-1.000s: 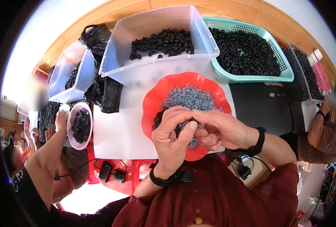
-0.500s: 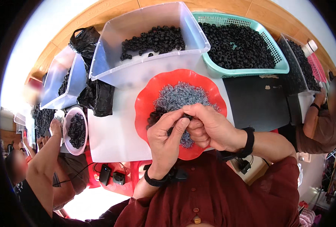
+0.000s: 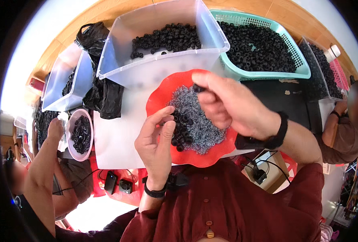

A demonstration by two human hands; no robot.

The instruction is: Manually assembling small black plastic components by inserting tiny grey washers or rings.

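A red scalloped bowl (image 3: 203,158) lies in front of me, holding a heap of small silvery coil-like pieces (image 3: 189,103) and a cluster of small black ring-shaped parts (image 3: 183,135) on its left. Above the bowl's far side, my right hand (image 3: 227,105) pinches a small black part (image 3: 198,88) between thumb and forefinger; its other fingers are curled and slightly blurred. My left hand (image 3: 156,139) hovers at the bowl's left rim beside the black parts. Its thumb and fingers are apart, and nothing shows between them.
Behind the bowl stand a clear plastic bin (image 3: 162,66) and a green basket (image 3: 263,75), both with black parts. A black plastic bag (image 3: 111,99) hangs beside another bin (image 3: 68,97). An oval tub (image 3: 92,135) is at left. Co-workers' arms (image 3: 46,161) show at both sides.
My hands, together over the bowl before, have separated. The right moved up toward the far rim with the black part; the left drew back left and opened.
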